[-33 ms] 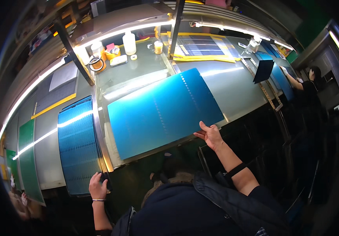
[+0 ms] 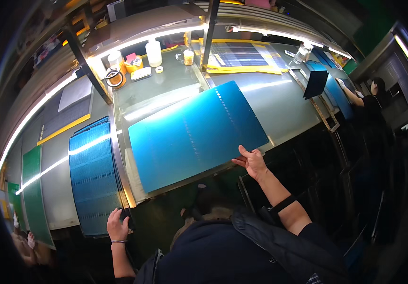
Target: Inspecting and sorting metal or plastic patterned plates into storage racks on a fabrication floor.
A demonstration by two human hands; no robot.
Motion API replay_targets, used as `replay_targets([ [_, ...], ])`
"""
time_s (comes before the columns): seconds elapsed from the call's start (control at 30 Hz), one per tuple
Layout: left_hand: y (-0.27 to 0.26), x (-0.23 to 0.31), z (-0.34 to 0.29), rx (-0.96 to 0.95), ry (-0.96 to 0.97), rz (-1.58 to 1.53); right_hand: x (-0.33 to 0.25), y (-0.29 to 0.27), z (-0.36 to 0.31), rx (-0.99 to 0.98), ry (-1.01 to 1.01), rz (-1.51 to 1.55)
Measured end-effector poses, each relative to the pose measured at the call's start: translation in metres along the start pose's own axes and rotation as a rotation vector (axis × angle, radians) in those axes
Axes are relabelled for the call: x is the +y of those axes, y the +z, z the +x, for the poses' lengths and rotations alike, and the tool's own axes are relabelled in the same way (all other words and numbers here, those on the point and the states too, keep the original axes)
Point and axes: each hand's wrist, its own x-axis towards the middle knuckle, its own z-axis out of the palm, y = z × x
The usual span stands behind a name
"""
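The right hand (image 2: 251, 163) reaches up from a bent forearm, wrist turned inward, at the near right edge of a large rectangular glossy blue panel (image 2: 197, 137). Its thumb is raised over the panel and parted from the fingers, which show below the edge; whether they grip it cannot be told. The panel lies slanted across the grey-topped table (image 2: 284, 113), near the front edge. The left hand (image 2: 117, 226), forearm upright, is at the near right corner of a stack of ribbed dark blue sheets (image 2: 92, 182), fingers bent, thumb set apart; a firm hold cannot be made out.

Beyond the panel stand a white plastic bottle (image 2: 153, 53) and a brown-and-black ring-shaped roll (image 2: 114, 78). A dark metal post (image 2: 209, 40) rises behind it, beside a yellow-bordered screen frame (image 2: 237, 56). To the right is a black upright plate (image 2: 316, 84), with a co-worker (image 2: 378, 97) beyond.

The right hand's fingertips are partly hidden, the left's are dark against the stack, and the lower right is too dark to read.
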Motion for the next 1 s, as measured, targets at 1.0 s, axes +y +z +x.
replay_targets([
  [1.0, 0.003, -0.043, -0.059, 0.148, 0.107, 0.156, 0.025, 0.155, 0.005, -0.974, -1.524, -1.476],
])
